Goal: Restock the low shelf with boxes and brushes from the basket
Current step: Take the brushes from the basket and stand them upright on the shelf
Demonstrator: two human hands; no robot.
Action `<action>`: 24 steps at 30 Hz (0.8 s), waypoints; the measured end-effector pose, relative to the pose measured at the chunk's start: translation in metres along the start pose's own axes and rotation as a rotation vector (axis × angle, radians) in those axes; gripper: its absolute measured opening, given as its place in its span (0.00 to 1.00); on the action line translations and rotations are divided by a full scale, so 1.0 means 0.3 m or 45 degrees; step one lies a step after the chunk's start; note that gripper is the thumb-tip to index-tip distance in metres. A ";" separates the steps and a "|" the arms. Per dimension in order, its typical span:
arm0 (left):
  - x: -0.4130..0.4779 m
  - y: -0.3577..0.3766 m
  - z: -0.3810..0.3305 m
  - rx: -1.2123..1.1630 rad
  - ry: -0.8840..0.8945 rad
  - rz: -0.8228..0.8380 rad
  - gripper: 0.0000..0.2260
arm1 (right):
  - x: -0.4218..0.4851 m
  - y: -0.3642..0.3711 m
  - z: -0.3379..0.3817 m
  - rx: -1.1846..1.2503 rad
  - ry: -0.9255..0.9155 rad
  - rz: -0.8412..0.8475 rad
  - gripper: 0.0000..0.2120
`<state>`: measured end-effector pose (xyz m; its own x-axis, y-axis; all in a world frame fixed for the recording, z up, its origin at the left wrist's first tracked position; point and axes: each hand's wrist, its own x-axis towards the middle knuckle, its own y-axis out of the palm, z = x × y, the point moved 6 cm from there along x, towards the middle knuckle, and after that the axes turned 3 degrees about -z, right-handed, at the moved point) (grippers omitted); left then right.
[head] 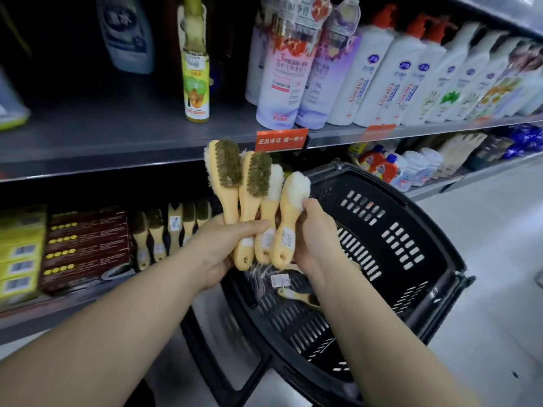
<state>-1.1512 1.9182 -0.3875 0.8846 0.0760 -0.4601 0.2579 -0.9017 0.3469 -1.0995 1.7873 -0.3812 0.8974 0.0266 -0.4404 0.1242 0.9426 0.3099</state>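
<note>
Just above the basket (440, 254), my left grip (226, 242) curled round three brushes (252, 183) by their handles and my right grip (316, 233) clasped a fourth brush (289, 218); another brush (299, 296) lay inside the basket, boxes (85, 248) left of it.

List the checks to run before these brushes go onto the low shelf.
1. Left hand grips the fanned brushes by their handles: ok.
2. Right hand holds the rightmost brush: ok.
3. Shelf brush row is in view, left of the hands: ok.
4. Free slot in that row: cannot tell, it is dark and partly hidden.
5. Basket emptied: not ok, a loose brush lies inside.
</note>
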 end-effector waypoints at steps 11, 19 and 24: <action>-0.139 -0.260 -0.050 0.008 0.069 -0.055 0.13 | -0.079 0.335 -0.184 -0.428 -0.335 0.098 0.07; -0.105 -0.461 -0.011 -0.091 -0.062 -0.400 0.11 | 0.054 0.390 -0.238 -2.037 -0.854 0.382 0.13; -0.074 -0.489 0.018 -0.114 -0.134 -0.407 0.10 | 0.050 0.349 -0.258 -2.259 -1.117 0.473 0.14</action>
<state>-1.2110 2.0466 -0.4327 0.7098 0.3000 -0.6373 0.5526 -0.7982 0.2398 -1.1059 1.9123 -0.4206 0.7676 0.6383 0.0580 -0.0627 0.1649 -0.9843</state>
